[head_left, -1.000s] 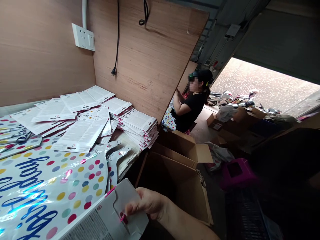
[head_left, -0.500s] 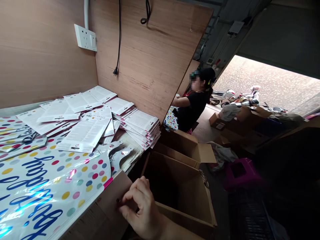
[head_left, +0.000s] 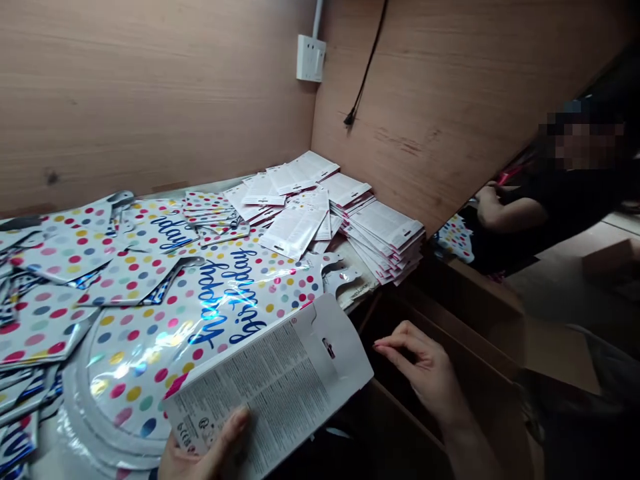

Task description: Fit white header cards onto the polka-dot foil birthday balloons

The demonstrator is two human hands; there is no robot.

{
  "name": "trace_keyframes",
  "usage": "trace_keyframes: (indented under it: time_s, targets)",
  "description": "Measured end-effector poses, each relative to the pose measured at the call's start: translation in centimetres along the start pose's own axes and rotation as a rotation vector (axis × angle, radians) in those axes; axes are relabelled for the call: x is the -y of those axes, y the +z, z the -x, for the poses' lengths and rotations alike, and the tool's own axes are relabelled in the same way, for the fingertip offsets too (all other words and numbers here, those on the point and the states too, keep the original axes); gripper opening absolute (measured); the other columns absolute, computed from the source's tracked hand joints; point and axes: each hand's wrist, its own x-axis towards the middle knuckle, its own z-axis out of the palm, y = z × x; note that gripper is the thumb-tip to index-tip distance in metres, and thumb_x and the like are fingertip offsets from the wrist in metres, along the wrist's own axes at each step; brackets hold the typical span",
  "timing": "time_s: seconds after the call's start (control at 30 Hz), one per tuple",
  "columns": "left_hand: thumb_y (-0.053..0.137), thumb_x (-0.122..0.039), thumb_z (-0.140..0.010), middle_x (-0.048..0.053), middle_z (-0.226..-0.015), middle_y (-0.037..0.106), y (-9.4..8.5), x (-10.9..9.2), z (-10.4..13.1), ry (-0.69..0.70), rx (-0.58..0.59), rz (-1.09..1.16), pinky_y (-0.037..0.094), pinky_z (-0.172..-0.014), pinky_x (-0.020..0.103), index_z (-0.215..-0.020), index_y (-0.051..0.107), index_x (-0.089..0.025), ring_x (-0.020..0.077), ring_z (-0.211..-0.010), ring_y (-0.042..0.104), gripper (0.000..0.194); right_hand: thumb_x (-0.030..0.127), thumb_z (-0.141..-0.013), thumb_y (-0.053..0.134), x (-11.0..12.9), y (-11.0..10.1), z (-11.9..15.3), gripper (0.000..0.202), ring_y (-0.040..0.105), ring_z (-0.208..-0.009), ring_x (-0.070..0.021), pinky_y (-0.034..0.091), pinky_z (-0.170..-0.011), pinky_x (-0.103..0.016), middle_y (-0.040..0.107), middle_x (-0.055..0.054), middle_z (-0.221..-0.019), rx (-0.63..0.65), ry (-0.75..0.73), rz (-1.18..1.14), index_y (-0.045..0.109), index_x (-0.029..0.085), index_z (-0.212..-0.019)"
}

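Note:
My left hand point(head_left: 205, 457) grips the lower end of a white cardboard packet point(head_left: 280, 367), thumb across its printed back. The packet is tilted, with dense small text, a pink edge strip and a hang hole near its upper right end. To the right of it, apart from its flap end, is my right hand point(head_left: 425, 367). Its thumb and forefinger are pinched together; whatever may be between them is too small to make out. Behind the packet lie flat foil balloons point(head_left: 185, 333) with coloured dots and blue "happy birthday" lettering.
Stacks of similar white packets point(head_left: 385, 223) lie at the table's right end. Folded dotted balloons point(head_left: 60, 260) cover the left. Open cardboard boxes point(head_left: 560, 353) stand below on the right. A co-worker point(head_left: 565, 193) is beyond the wooden partition point(head_left: 440, 100), where a black cord point(head_left: 370, 63) hangs.
The view has swung left, bringing my left hand and more balloons into sight. My right hand has moved off the packet's hang hole and is now apart from it.

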Motion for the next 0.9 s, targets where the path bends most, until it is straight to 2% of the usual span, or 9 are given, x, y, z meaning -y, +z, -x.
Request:
trace_keyframes:
  time_s: [0.07, 0.17, 0.23, 0.3, 0.4, 0.53, 0.63, 0.77, 0.9]
  targets:
    - [0.091, -0.051, -0.044, 0.006, -0.088, 0.076, -0.1, 0.1, -0.1, -0.023, 0.018, 0.044, 0.06, -0.068, 0.032, -0.116, 0.063, -0.017, 0.029, -0.083, 0.073, 0.084, 0.035, -0.094, 0.058, -0.1, -0.5, -0.4, 0.02, 0.056, -0.078, -0.017, 0.044, -0.07, -0.03, 0.058, -0.004, -0.083, 0.148, 0.084, 0.045, 0.073, 0.022, -0.093]
    - [0.092, -0.05, -0.043, 0.006, -0.085, 0.077, -0.3, 0.1, 0.1, -0.033, 0.036, 0.035, 0.06, -0.067, 0.03, -0.118, 0.061, -0.018, 0.0289, -0.082, 0.073, 0.088, 0.044, -0.096, 0.051, 0.8, 0.3, -0.8, 0.032, 0.06, -0.088, -0.019, 0.046, -0.077, -0.031, 0.062, -0.007, -0.093, 0.22, 0.16, -0.143, 0.071, 0.021, -0.104]
    - [0.092, -0.048, -0.044, 0.006, -0.085, 0.077, -0.5, 0.1, 0.3, -0.015, 0.06, -0.001, 0.059, -0.065, 0.029, -0.119, 0.061, -0.017, 0.0276, -0.079, 0.073, 0.087, 0.05, -0.09, 0.059, 1.7, 1.5, -1.1, 0.038, 0.061, -0.088, -0.0199, 0.048, -0.076, -0.031, 0.064, -0.007, -0.095, 0.285, 0.249, -0.408, 0.068, 0.019, -0.109]
    - [0.092, -0.048, -0.045, 0.007, -0.084, 0.076, -0.5, 0.1, 0.6, -0.005, 0.069, -0.015, 0.059, -0.063, 0.029, -0.119, 0.061, -0.016, 0.0273, -0.075, 0.073, 0.086, 0.05, -0.081, 0.071, 2.5, 2.7, -1.3, 0.044, 0.063, -0.085, -0.0196, 0.05, -0.074, -0.031, 0.066, -0.007, -0.096, 0.356, 0.39, -0.623, 0.066, 0.018, -0.11]
    - [0.092, -0.047, -0.044, 0.007, -0.08, 0.076, -0.2, 0.0, 1.1, -0.009, 0.058, 0.009, 0.06, -0.062, 0.032, -0.122, 0.059, -0.016, 0.0287, -0.073, 0.073, 0.09, 0.043, -0.073, 0.08, 3.1, 3.9, -1.5, 0.045, 0.065, -0.084, -0.0193, 0.051, -0.075, -0.03, 0.07, -0.008, -0.097, 0.401, 0.543, -0.735, 0.067, 0.015, -0.106]
    - [0.092, -0.044, -0.045, 0.008, -0.081, 0.076, 0.1, -0.3, 1.5, 0.005, 0.046, 0.021, 0.06, -0.062, 0.031, -0.122, 0.059, -0.015, 0.0286, -0.074, 0.073, 0.088, 0.043, -0.072, 0.08, 3.0, 4.4, -1.6, 0.046, 0.066, -0.084, -0.0202, 0.051, -0.076, -0.032, 0.07, -0.009, -0.095, 0.419, 0.553, -0.775, 0.066, 0.014, -0.105]
    - [0.091, -0.042, -0.046, 0.009, -0.082, 0.076, 0.3, -0.6, 1.8, 0.027, 0.029, -0.007, 0.06, -0.06, 0.031, -0.123, 0.059, -0.015, 0.0282, -0.072, 0.072, 0.088, 0.043, -0.074, 0.079, 2.6, 4.6, -1.5, 0.042, 0.065, -0.081, -0.0196, 0.05, -0.073, -0.032, 0.069, -0.009, -0.092, 0.382, 0.516, -0.699, 0.065, 0.014, -0.101]
    - [0.093, -0.038, -0.042, 0.008, -0.083, 0.076, 0.4, -1.1, 2.4, 0.045, 0.005, -0.009, 0.061, -0.064, 0.033, -0.118, 0.063, -0.015, 0.0322, -0.08, 0.072, 0.085, 0.044, -0.074, 0.078, 2.1, 5.0, -1.3, 0.038, 0.063, -0.076, -0.0178, 0.048, -0.067, -0.029, 0.069, -0.007, -0.085, 0.336, 0.539, -0.597, 0.066, 0.014, -0.092]
    - [0.093, -0.036, -0.04, 0.007, -0.084, 0.076, 0.7, -1.3, 2.7, 0.031, 0.017, 0.005, 0.061, -0.065, 0.033, -0.116, 0.065, -0.017, 0.0331, -0.082, 0.072, 0.084, 0.047, -0.073, 0.078, 2.0, 4.8, -1.1, 0.041, 0.064, -0.078, -0.0196, 0.05, -0.069, -0.03, 0.069, -0.008, -0.083, 0.371, 0.554, -0.631, 0.068, 0.013, -0.093]
